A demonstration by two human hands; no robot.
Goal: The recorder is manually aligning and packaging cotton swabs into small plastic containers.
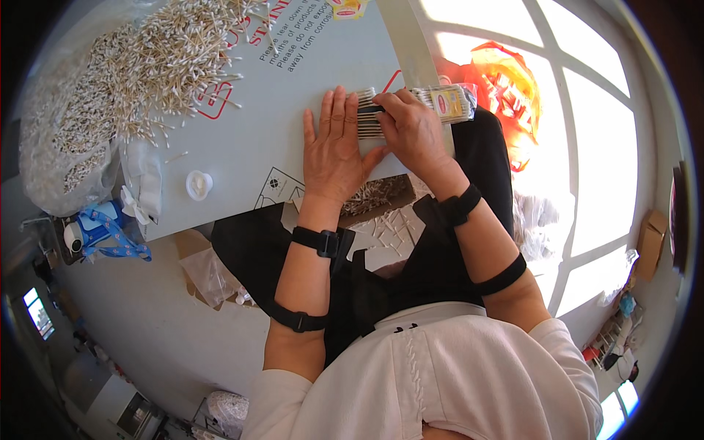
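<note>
My left hand (334,147) lies flat on the pale tabletop (257,128), its fingers stretched out and thumb reaching right. Against its right side is a neat row of cotton swabs (369,121) with a dark band across it. My right hand (414,128) is closed over the right part of this row, its fingers bent down onto the swabs and partly hiding them. Just beyond its knuckles a clear packet of cotton swabs (449,103) with a yellow label sits at the table's right edge.
A big heap of loose cotton swabs (169,62) spills from a clear bag at far left. Nearby are a small white cup (198,185) and a blue-and-white bottle (99,220). A box of swabs (378,199) sits below the table edge; an orange bag (506,92) stands right.
</note>
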